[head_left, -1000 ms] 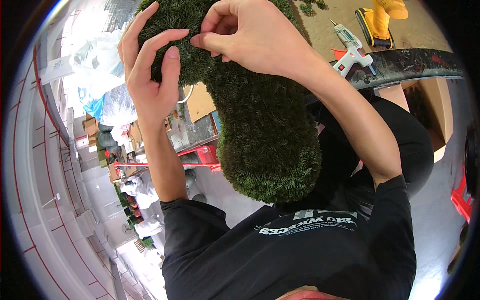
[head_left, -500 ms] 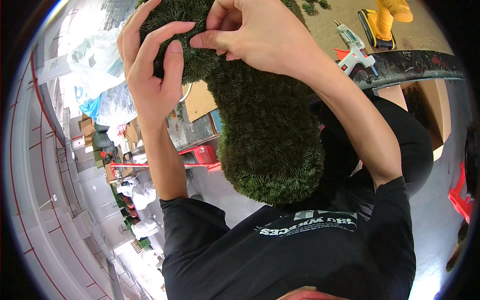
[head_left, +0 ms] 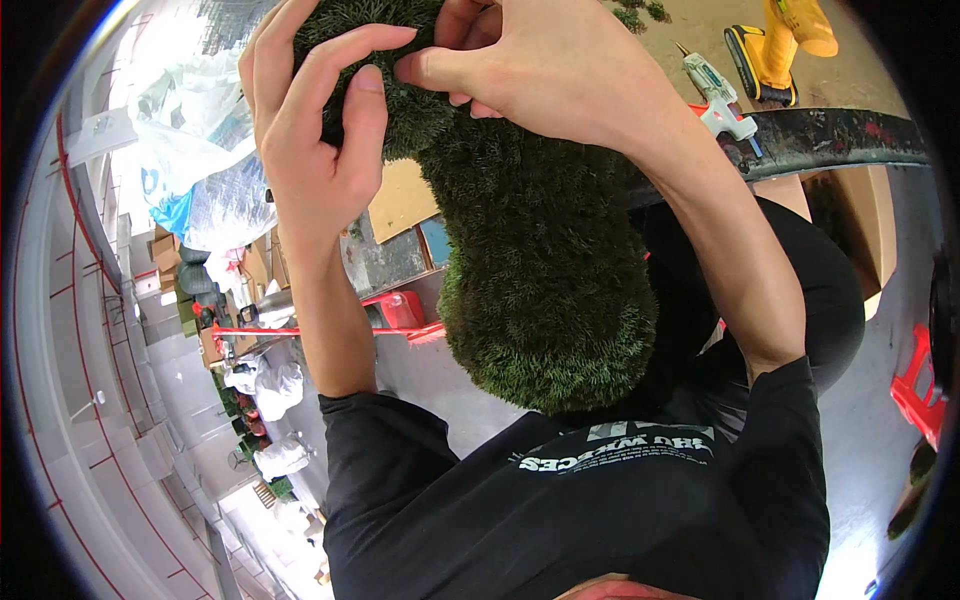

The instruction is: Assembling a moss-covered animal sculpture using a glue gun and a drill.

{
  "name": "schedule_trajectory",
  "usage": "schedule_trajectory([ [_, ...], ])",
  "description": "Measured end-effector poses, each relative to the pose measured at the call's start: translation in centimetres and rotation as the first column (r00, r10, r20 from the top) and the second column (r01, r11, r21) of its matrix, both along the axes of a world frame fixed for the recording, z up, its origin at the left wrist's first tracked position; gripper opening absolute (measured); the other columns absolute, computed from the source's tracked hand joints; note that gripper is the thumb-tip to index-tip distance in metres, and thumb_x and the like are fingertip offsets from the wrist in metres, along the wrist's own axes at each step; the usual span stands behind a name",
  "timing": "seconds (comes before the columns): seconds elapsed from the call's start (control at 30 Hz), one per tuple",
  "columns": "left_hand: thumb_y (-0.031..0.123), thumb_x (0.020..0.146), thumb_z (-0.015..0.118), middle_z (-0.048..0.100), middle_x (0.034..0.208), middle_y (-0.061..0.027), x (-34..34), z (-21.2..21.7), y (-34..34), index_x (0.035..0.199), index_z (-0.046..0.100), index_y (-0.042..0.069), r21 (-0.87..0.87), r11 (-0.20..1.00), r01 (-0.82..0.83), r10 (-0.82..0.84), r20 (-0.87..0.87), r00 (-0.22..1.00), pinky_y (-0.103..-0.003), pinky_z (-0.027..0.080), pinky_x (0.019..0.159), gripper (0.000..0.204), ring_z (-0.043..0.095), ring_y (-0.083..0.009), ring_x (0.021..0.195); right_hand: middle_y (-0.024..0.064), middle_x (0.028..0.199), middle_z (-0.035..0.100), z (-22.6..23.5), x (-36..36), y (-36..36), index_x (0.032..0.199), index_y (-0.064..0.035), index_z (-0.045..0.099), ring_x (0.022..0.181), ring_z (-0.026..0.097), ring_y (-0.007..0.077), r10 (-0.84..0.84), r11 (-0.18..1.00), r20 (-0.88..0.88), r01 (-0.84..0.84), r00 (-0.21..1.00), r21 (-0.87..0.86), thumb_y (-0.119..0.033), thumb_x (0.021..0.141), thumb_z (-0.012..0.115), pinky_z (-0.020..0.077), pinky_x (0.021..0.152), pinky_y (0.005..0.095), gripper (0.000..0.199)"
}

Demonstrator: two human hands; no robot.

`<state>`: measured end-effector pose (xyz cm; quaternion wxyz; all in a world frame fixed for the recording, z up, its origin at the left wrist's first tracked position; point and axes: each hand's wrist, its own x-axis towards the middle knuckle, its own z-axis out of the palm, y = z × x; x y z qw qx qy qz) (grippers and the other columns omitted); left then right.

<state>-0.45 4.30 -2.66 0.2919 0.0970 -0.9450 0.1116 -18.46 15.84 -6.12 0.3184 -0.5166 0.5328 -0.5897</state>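
Observation:
A dark green shape covered in artificial foliage [head_left: 545, 270] stretches from the top edge down to my chest, its rounded near end a brighter green. My left hand [head_left: 325, 130] curves around its upper part, thumb and forefinger bent against the leaves. Close beside them, my right hand [head_left: 545, 70] is closed in a pinch at the foliage surface. Whatever lies between those fingertips is too small or hidden to make out. The far end of the shape runs out of the picture.
On the table at upper right lie a glue gun [head_left: 718, 100], a yellow power tool [head_left: 785, 45] and small green sprigs [head_left: 630, 18]. A cardboard box [head_left: 868, 220] stands below the table edge. Clear plastic bags [head_left: 195, 130] are at upper left, a red stool [head_left: 915, 385] at right.
Both hands have shifted slightly right and upward in the picture, with the foliage shape shifting a little too. The right hand's pinch stays close to the left fingertips.

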Motion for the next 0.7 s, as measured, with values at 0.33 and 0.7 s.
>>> schedule_trajectory([
  [0.33,0.003,0.086,0.06,0.057,0.143,-0.027,0.2,0.4,-0.1,0.102,0.073,0.001,-0.033,0.999,0.021,-0.021,0.021,1.0,-0.051,0.034,0.116,0.021,0.05,-0.0416,0.135,0.0239,0.073,0.07,0.3,0.7,0.0,0.082,0.0115,0.069,0.072,0.072,0.0299,-0.095,0.994,-0.08,0.091,0.992,-0.057,-0.022,0.078,0.073,0.0561,0.068,0.0382,0.034],
  [0.7,0.005,0.088,0.06,0.057,0.142,-0.0278,0.1,0.3,-0.2,0.102,0.073,0.0,-0.003,0.999,0.046,-0.046,0.008,0.999,-0.051,0.035,0.115,0.02,0.051,-0.0416,0.134,0.0191,0.066,0.067,2.2,0.0,-0.7,0.077,0.0092,0.067,0.064,0.067,0.0255,-0.025,0.976,-0.027,0.031,0.999,0.216,-0.026,0.077,0.073,0.0534,0.062,0.0368,0.035],
])
